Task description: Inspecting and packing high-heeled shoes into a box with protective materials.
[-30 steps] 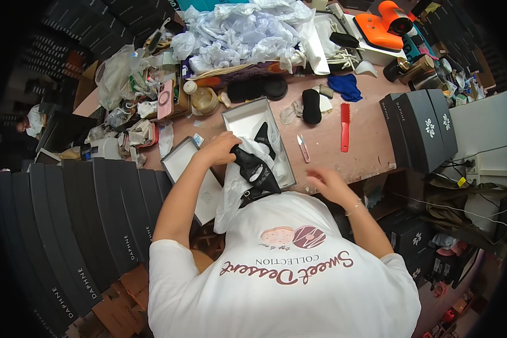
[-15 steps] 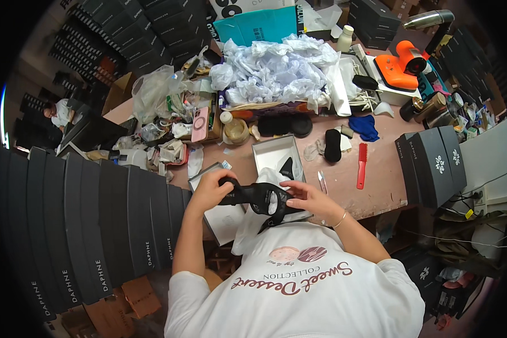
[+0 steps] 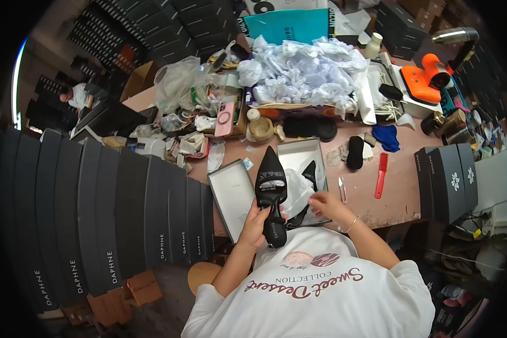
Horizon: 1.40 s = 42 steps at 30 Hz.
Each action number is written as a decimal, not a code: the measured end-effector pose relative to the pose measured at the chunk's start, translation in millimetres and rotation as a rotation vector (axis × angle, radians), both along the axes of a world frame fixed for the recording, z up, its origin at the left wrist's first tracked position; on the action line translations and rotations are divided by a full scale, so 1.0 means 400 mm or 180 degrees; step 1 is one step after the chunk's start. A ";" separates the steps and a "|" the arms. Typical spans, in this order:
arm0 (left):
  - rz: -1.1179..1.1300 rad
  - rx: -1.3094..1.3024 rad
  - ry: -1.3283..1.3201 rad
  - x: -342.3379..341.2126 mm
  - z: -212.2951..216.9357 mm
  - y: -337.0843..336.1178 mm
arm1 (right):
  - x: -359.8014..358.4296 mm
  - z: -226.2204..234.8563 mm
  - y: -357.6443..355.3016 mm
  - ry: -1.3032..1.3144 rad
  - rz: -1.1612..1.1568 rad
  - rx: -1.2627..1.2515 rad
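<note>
Head view: your pinkish desk (image 3: 403, 194) spans the middle of the frame. A long row of dark grey shoeboxes (image 3: 101, 225) stands on edge along the left. A heap of crumpled white tissue paper (image 3: 307, 76) fills the upper middle. At the centre, an unlidded light-lined box (image 3: 299, 147) rests on the desk, and its lid (image 3: 231, 188) lies just to the left with the pale inside showing. A black pointed shoe (image 3: 269, 172) is at the centre of the frame, raised in front of the gap between lid and box, toe pointing up the picture. An orange device (image 3: 425, 83) sits at upper right. Your left hand (image 3: 255, 225) is closed around the shoe's rear part; your right hand (image 3: 328, 207), fingers bent, is at the box's lower right, and you cannot tell whether it touches anything. Inside the box is another black shoe (image 3: 308, 170), partly covered by white paper (image 3: 297, 190). Right of centre lie a red brush (image 3: 381, 177), a blue cloth (image 3: 385, 138) and small snips (image 3: 342, 190).
</note>
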<state>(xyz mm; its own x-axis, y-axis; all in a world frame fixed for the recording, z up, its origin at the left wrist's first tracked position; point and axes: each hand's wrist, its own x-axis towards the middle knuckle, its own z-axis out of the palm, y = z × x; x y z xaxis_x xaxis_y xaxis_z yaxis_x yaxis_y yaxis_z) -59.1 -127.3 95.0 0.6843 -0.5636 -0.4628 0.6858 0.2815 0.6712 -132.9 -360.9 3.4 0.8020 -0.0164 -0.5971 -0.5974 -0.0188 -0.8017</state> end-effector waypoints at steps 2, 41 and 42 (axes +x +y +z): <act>0.0317 0.0110 -0.0026 -0.002 -0.009 0.004 | -0.042 -0.127 0.052 0.0179 -0.0466 0.0049; 0.0453 -0.0810 0.0914 -0.022 -0.044 -0.141 | -0.105 0.198 0.030 -0.2000 -0.1757 -0.0673; 0.0464 -0.0819 0.0996 -0.031 -0.033 -0.146 | -0.109 0.223 0.038 -0.2077 -0.1457 -0.1035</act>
<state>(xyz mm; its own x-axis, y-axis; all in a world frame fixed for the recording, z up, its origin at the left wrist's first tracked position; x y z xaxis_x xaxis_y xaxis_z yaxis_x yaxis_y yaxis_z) -71.7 -185.7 81.6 0.6143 -0.5956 -0.5176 0.7857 0.5217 0.3324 -176.4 -345.7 92.5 0.8559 -0.5122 0.0715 -0.0237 -0.1768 -0.9840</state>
